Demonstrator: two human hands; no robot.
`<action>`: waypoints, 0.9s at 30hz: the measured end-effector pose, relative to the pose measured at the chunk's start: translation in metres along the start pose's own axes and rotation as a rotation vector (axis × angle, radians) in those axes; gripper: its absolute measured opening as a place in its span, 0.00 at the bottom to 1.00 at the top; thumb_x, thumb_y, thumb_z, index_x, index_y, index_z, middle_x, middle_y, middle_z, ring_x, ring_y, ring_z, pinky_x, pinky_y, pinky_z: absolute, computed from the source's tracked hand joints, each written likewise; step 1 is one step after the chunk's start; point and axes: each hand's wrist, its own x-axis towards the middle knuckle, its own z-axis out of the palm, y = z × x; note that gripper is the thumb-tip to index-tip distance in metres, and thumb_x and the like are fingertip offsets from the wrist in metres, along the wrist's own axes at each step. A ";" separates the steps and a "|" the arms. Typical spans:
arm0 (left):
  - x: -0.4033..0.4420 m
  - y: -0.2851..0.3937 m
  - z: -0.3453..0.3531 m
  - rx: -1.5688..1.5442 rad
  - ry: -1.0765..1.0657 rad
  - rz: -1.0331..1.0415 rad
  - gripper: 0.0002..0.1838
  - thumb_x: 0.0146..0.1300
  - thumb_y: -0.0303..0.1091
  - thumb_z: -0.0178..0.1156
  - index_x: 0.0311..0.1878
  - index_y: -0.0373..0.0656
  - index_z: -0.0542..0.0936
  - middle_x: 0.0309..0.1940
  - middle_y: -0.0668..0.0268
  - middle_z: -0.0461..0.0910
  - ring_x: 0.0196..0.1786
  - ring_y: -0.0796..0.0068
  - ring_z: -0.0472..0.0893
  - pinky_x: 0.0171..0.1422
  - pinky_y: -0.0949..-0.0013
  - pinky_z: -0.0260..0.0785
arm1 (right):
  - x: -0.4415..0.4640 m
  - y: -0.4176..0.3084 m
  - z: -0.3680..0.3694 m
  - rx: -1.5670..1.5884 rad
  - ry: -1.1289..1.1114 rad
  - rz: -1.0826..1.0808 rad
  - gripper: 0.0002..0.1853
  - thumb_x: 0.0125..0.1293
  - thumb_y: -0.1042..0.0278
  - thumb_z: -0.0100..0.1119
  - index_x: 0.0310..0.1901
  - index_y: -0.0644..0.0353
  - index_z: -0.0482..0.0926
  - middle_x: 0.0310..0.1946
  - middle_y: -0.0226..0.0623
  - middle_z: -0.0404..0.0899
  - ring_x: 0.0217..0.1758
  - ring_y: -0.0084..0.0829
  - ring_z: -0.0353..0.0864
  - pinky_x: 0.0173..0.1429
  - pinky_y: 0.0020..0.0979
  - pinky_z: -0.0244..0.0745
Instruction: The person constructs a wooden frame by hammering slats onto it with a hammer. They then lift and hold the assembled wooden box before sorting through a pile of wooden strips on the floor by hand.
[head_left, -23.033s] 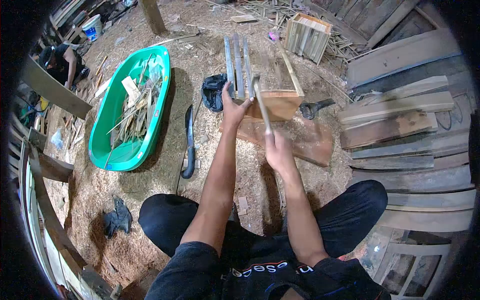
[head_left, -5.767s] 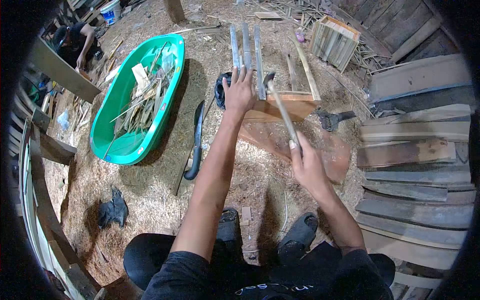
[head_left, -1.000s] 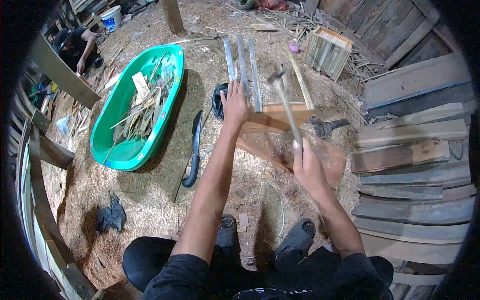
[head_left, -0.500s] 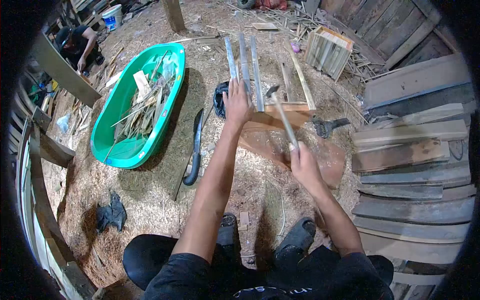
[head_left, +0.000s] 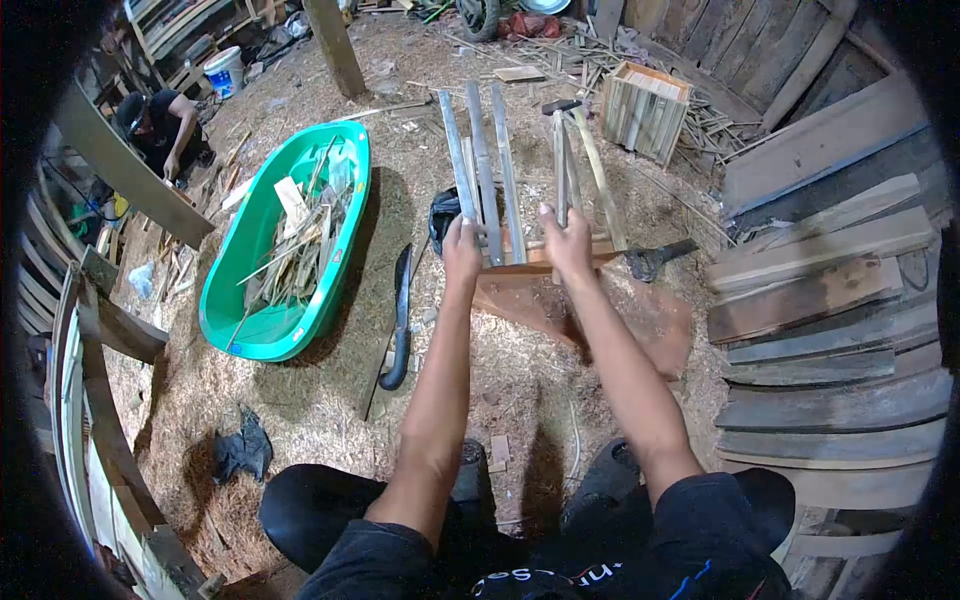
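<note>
My left hand (head_left: 463, 250) is closed at the near end of the leftmost wooden slat (head_left: 455, 150). Two more narrow slats, a middle one (head_left: 480, 150) and a right one (head_left: 505, 150), lie alongside it, pointing away from me. In my right hand (head_left: 569, 243) is a hammer (head_left: 560, 165), gripped by its handle with the dark head at the far end. Beneath the slats' near ends is a brown wooden block (head_left: 535, 262). Left of my left hand sits a black plastic bag (head_left: 443, 212), partly hidden.
A machete (head_left: 402, 310) lies left of my left forearm, near a green tub (head_left: 213, 330) of wood scraps. A hatchet-like tool (head_left: 655, 260) lies right of the block. A slatted wooden crate (head_left: 648, 115) stands farther back; boards (head_left: 830, 410) line the right. Another person (head_left: 160, 130) crouches far left.
My left hand has drawn back from lying outstretched over the slats to closing at the leftmost slat's near end. The hammer has swung to point straight away from me, and my right hand moved forward-left.
</note>
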 end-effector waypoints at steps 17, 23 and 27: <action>-0.023 -0.003 -0.015 0.212 -0.144 0.050 0.18 0.73 0.44 0.59 0.43 0.35 0.82 0.29 0.71 0.81 0.32 0.84 0.74 0.36 0.73 0.69 | -0.021 -0.022 0.027 0.426 -0.071 0.231 0.14 0.72 0.69 0.58 0.55 0.67 0.77 0.31 0.38 0.84 0.28 0.26 0.84 0.30 0.29 0.82; -0.036 0.000 -0.012 0.117 -0.164 0.050 0.15 0.71 0.39 0.61 0.46 0.34 0.83 0.34 0.69 0.84 0.35 0.82 0.78 0.40 0.72 0.73 | -0.034 -0.027 0.015 0.501 -0.152 0.307 0.12 0.72 0.67 0.59 0.49 0.67 0.81 0.35 0.37 0.85 0.32 0.23 0.83 0.36 0.28 0.79; -0.043 0.005 -0.015 0.090 -0.210 0.028 0.13 0.72 0.38 0.61 0.46 0.35 0.82 0.35 0.69 0.84 0.36 0.82 0.79 0.41 0.72 0.74 | -0.032 0.002 0.021 0.419 -0.168 0.159 0.10 0.72 0.68 0.58 0.47 0.66 0.82 0.34 0.35 0.85 0.32 0.24 0.83 0.36 0.28 0.80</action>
